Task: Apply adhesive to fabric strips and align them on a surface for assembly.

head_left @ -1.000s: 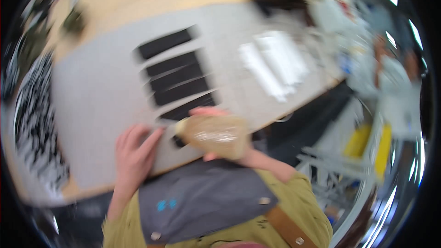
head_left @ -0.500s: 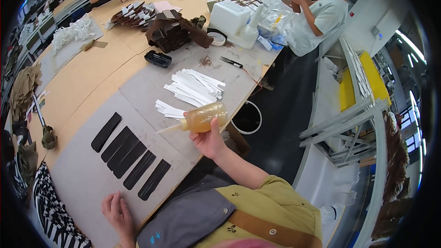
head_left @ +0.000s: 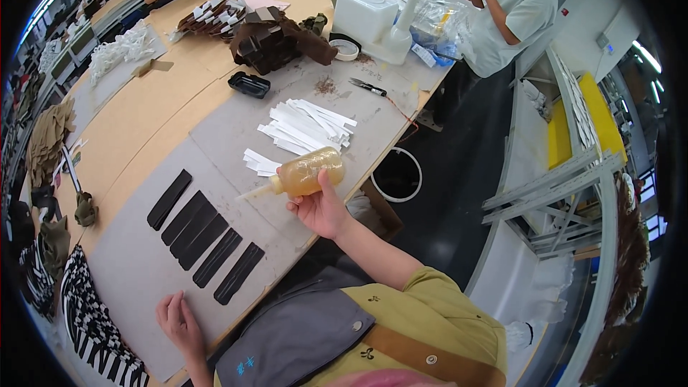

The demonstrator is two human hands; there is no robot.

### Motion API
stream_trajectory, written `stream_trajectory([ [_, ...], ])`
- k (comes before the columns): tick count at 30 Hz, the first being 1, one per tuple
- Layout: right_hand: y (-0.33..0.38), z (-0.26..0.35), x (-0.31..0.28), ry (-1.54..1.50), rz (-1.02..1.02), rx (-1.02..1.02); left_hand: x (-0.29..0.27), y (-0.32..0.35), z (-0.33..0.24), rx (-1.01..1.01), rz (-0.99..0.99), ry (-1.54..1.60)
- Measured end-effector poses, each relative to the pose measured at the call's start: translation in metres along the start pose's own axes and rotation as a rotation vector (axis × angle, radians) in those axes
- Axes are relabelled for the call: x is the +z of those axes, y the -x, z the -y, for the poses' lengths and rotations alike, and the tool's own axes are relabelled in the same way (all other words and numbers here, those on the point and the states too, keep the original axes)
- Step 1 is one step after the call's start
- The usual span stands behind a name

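My right hand (head_left: 320, 208) is wrapped round a clear squeeze bottle (head_left: 309, 172) of amber liquid, probably glue, held tilted above the table. Its pale nozzle (head_left: 256, 192) points left, toward several black fabric strips (head_left: 195, 229) laid flat in a slanting row. Shiny streaks show on the nearer strips. My left hand (head_left: 179, 322) rests near the table's front edge, close to the strips. Its fingers are loosely bent and apart, with nothing in them. Beyond the bottle lies a loose pile of white strips (head_left: 308, 125).
Farther back are a black plastic tray (head_left: 249, 86), thread snips (head_left: 368, 87), a brown bundle (head_left: 269, 43), a tape roll (head_left: 345, 50) and a white jug (head_left: 365, 18). Black-and-white strips (head_left: 89, 315) lie at left. Two people sit at the far side. A white-rimmed bin (head_left: 396, 174) stands below the right edge.
The bottle in my right hand has shifted slightly left and up, relative to the strips. The whole view has moved a little. My left hand stays near the table edge.
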State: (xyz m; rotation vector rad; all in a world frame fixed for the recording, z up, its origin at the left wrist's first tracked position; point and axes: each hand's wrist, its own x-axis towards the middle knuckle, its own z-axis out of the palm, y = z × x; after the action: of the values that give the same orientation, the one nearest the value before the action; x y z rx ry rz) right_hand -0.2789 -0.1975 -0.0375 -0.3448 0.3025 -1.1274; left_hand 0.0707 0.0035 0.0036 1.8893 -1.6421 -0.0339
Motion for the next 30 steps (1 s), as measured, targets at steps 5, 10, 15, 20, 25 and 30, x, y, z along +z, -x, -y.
stream_trajectory([
  [5, 0.001, 0.003, 0.015, -0.041, -0.019, 0.009, 0.001, 0.000, 0.001, -0.018, 0.003, 0.020],
  [10, 0.000, 0.007, 0.015, -0.043, -0.024, 0.014, 0.003, -0.001, -0.001, -0.033, 0.005, 0.023],
  [15, 0.004, 0.005, 0.012, -0.024, 0.002, -0.020, 0.003, 0.003, 0.005, -0.026, -0.004, 0.058],
  [20, 0.009, 0.000, 0.015, -0.097, -0.069, 0.031, 0.004, 0.009, 0.018, -0.046, 0.061, 0.054],
  [25, 0.002, -0.003, 0.010, -0.102, -0.077, 0.034, 0.005, 0.005, 0.006, -0.126, 0.008, 0.056],
  [30, 0.001, 0.003, 0.011, -0.117, -0.020, 0.019, 0.006, -0.001, 0.002, -0.066, 0.014, 0.002],
])
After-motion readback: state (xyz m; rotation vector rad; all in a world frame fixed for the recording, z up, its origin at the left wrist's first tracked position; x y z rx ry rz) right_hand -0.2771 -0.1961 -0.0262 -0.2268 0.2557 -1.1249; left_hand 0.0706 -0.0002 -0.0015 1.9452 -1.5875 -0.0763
